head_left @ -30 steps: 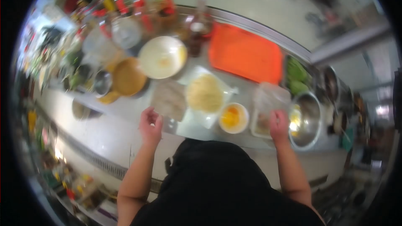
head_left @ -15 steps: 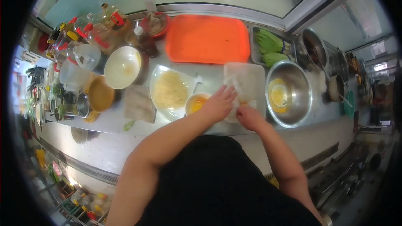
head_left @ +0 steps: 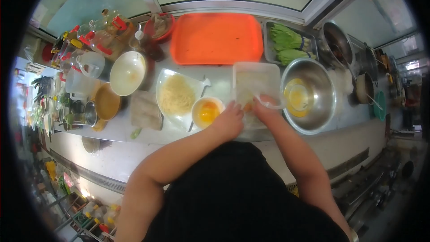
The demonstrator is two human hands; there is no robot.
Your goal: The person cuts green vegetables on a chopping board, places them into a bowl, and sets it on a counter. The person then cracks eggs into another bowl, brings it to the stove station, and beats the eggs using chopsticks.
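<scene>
A translucent plastic box (head_left: 256, 72) sits in front of me, with blurred, clear plastic film (head_left: 271, 102) over its near part. My right hand (head_left: 267, 111) is closed at the near side of the box, fingers bent in the film. Just left of it, my left hand (head_left: 230, 120) is closed at the box's near left corner; what its fingers hold is hidden. A small orange-brown patch (head_left: 247, 106) shows between the hands, too blurred to name. Beside my left hand stands a white bowl (head_left: 195, 115) with egg yolk (head_left: 209, 112) in it.
Left of the bowl is a white fan-shaped plate (head_left: 164, 80) with pale crumbs (head_left: 177, 95). A steel basin (head_left: 320, 94) with yellow liquid stands right. Behind are an orange tray (head_left: 217, 38) and green vegetables (head_left: 286, 40). Far left are bowls, a folded cloth (head_left: 145, 111) and several bottles.
My left hand has drawn back from over the box toward its near left corner, its fingers curling. My right hand has moved slightly forward, with film now showing over it.
</scene>
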